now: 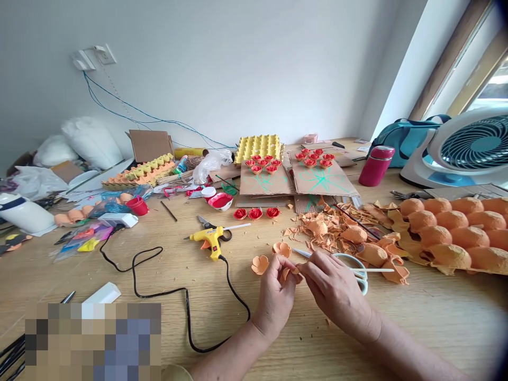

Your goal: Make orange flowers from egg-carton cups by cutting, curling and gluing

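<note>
An orange egg-carton flower cup [292, 276] is held between my two hands, partly covered by fingers. My left hand [277, 299] pinches it from the left. My right hand [337, 291] has its fingertips closed at the cup's right edge. Two more petal-cut cups lie just beyond: a left one [260, 265] and an upper one [281, 249]. Pale-handled scissors [363, 286] lie partly hidden behind my right hand. A white stick [377, 270] pokes out there too; whether it touches the hand I cannot tell. A yellow glue gun [210, 241] rests to the left, over dark-handled scissors [226, 235].
Torn orange carton scraps [341, 233] pile beside an orange egg tray [452, 233] on the right. Three red flowers [255, 213] sit before cardboard sheets [323, 182] bearing more red flowers. The glue gun's black cord [187, 312] loops across the left. A pink bottle [376, 166] and fan [472, 143] stand far right.
</note>
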The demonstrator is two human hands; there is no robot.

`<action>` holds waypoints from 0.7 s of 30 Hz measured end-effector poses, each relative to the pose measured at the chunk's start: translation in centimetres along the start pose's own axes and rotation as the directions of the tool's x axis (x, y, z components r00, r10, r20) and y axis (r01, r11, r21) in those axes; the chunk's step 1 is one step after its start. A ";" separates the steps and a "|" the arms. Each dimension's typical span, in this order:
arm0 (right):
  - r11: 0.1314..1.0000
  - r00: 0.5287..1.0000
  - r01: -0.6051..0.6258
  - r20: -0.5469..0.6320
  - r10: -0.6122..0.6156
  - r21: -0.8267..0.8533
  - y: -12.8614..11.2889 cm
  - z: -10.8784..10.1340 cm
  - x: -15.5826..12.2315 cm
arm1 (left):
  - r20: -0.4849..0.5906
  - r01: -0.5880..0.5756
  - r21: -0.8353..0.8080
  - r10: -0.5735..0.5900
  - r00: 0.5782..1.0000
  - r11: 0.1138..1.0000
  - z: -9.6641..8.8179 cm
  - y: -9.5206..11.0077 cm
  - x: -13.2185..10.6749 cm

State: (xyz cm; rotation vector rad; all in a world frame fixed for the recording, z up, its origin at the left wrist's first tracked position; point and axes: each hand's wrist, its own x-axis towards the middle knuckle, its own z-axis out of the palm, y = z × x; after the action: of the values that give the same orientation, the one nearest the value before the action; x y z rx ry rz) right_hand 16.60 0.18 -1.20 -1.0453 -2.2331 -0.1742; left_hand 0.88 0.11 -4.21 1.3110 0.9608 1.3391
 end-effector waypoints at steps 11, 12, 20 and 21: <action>0.996 0.998 -0.047 0.033 0.045 0.075 1.0 -0.8 -0.3 | 0.004 0.109 -0.003 -0.109 0.994 0.994 -0.4 0.2 0.1; 0.995 0.998 -0.055 0.036 0.053 0.077 1.1 -1.0 -0.3 | -0.001 0.113 -0.006 -0.113 0.994 0.994 -0.5 0.3 0.1; 0.982 0.981 -0.187 -0.049 0.187 0.003 5.2 -2.9 0.1 | 0.018 0.189 -0.058 -0.188 0.982 0.980 -0.5 0.9 0.1; 0.977 0.975 -0.213 -0.067 0.212 -0.018 5.9 -3.2 0.1 | 0.035 0.196 -0.068 -0.194 0.980 0.978 -0.5 0.9 0.0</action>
State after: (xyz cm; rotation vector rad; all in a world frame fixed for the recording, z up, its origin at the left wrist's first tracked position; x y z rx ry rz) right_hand 22.49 3.02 0.44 -1.2656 -2.0495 -0.1405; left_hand 0.31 -0.02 -3.35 1.1478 0.9869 1.1908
